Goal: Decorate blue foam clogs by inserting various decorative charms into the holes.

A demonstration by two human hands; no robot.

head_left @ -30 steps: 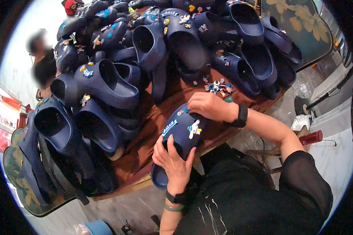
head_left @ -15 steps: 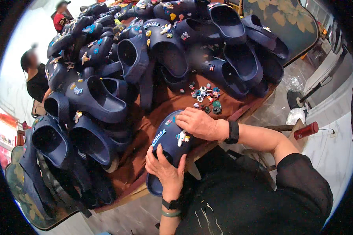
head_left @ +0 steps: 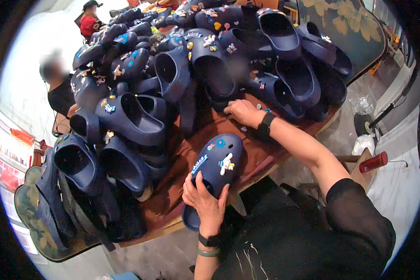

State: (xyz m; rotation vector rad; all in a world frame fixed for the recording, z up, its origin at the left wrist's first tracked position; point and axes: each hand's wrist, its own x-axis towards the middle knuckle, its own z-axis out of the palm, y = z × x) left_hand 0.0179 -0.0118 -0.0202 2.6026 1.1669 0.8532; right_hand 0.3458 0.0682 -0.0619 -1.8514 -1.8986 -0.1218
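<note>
clog (head_left: 215,161): long axis runs away, rightward | left hand (head_left: 206,201): nearer, holding its sides | right hand (head_left: 244,113): beyond the toe, near charms (head_left: 259,107), cannot tell if gripping

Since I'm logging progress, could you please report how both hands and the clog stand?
Left hand holding navy clog. Blue flower charm near its toe. Right hand by loose charms, grasp unclear. Piled clogs just beyond.

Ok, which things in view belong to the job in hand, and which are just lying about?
Likely in the job:
- navy clog in the left hand
- loose charms beside the right hand
- piled navy clogs

Just lying about:
- red cylinder
- white plastic bag
</note>
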